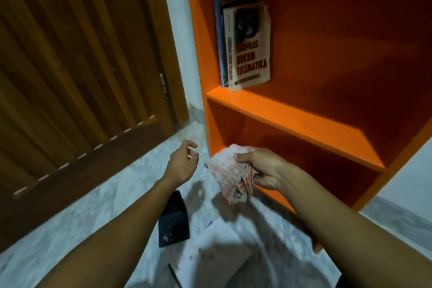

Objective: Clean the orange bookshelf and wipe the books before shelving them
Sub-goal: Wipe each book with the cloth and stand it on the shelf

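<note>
While the right hand (pixel 261 168) grips a crumpled checked cloth (pixel 231 177) in front of the orange bookshelf (pixel 292 117), the left hand (pixel 182 163) hangs loosely curled and holds nothing. Three books (pixel 247 44) stand upright at the shelf's left end. On the marble floor (pixel 70 217) lie a dark book (pixel 174 222) and a white book (pixel 210 257).

Books (pixel 247 44) stand upright at the left end of the orange bookshelf (pixel 292 117); others (pixel 174 220) lie on the floor.
</note>
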Motion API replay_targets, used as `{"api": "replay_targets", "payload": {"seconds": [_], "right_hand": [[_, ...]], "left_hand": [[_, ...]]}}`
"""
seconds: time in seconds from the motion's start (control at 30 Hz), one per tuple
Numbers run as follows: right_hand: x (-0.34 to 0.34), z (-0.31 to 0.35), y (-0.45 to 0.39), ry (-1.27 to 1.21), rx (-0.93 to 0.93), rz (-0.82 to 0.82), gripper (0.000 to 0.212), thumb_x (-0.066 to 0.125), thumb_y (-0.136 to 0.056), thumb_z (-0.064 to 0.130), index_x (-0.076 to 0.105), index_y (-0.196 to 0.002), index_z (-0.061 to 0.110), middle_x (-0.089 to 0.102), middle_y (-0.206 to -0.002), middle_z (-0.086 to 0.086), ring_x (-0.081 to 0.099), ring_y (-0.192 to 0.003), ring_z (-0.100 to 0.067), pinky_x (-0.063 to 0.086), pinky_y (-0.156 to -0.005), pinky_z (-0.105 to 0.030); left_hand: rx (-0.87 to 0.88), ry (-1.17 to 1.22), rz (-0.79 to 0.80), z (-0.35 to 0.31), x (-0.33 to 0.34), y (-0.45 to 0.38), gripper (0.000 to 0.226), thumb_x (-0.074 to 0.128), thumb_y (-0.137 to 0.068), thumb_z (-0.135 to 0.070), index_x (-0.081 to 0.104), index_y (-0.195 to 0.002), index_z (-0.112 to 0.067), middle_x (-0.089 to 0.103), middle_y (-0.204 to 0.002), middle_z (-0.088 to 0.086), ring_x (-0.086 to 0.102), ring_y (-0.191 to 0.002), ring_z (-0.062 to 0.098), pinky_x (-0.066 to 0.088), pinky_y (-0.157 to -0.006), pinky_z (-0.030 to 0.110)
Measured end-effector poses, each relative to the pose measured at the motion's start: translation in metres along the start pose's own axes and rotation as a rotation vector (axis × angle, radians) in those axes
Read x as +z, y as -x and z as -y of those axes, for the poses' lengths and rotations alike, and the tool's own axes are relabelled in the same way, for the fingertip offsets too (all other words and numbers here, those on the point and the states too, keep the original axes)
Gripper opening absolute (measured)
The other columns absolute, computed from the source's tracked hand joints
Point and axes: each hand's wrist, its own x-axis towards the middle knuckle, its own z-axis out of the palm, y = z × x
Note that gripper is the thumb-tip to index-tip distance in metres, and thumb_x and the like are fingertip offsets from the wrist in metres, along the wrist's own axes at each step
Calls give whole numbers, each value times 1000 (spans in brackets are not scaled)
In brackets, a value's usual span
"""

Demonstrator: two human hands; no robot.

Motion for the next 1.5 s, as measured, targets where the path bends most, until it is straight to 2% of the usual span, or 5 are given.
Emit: {"api": "replay_targets", "payload": {"seconds": [0.2,0.4,0.73,1.2,1.5], "right_hand": [[20,-52,-24,233,38,34,20,55,-96,-1,63,-114,2,73,-103,-17,72,-90,-31,58,-80,-41],[27,-54,-27,318,-39,116,31,52,-98,-1,60,-127,5,69,-118,-17,68,-107,-34,55,-91,-43],[15,-60,-38,338,-48,44,22,54,-97,-1,64,-116,3,71,-109,-17,70,-99,-34,56,-90,-47],[10,-39,-8,146,-49,-21,25,51,-97,-4,61,-119,1,71,-112,-21,68,-105,-37,50,-99,-55],[5,-23,9,-52,-25,-157,26,50,-102,9,51,-126,-1,70,-102,-22,68,-84,-32,54,-74,-45]], "left_hand": [[-322,-63,352,113,71,79,40,62,-95,-20,46,-130,-10,59,-93,5,54,-72,10,41,-58,19],[-513,-256,564,179,133,137,94,76,-80,-42,21,-154,-20,35,-152,15,41,-135,35,40,-109,46],[-554,-475,669,212,144,143,127,84,-58,-61,10,-155,-24,46,-143,11,42,-132,33,39,-107,49],[-19,-563,715,99,93,82,40,57,-91,-55,47,-117,-26,63,-119,7,60,-105,30,45,-77,38],[-317,131,334,48,-47,71,34,66,-93,-40,46,-89,-13,55,-64,11,48,-50,21,40,-45,25]]}}
